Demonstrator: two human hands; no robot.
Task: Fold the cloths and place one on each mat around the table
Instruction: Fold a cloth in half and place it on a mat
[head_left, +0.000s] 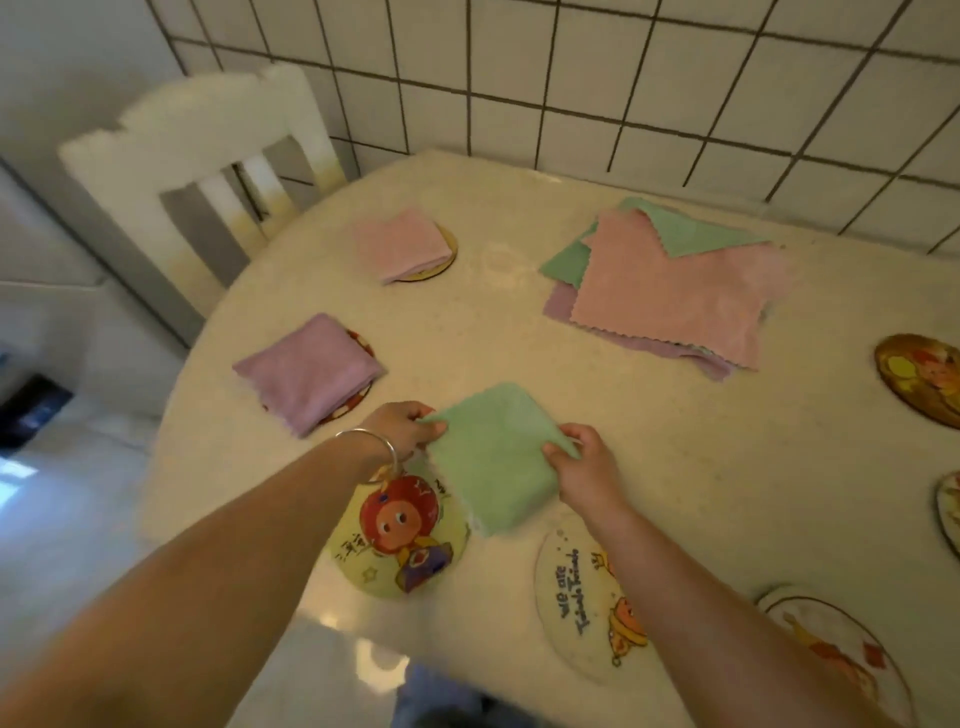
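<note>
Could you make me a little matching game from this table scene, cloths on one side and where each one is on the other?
Things:
1. green folded cloth
2. purple folded cloth
3. pink folded cloth
4. unfolded pink cloth

Places:
A. on top of the loose pile near the tiled wall
B. on the round mat nearest the white chair
C. held at its corners by the left hand and right hand
D. on the red-rimmed mat at the table's left edge

Pairs: 1-C, 2-D, 3-B, 4-A
</note>
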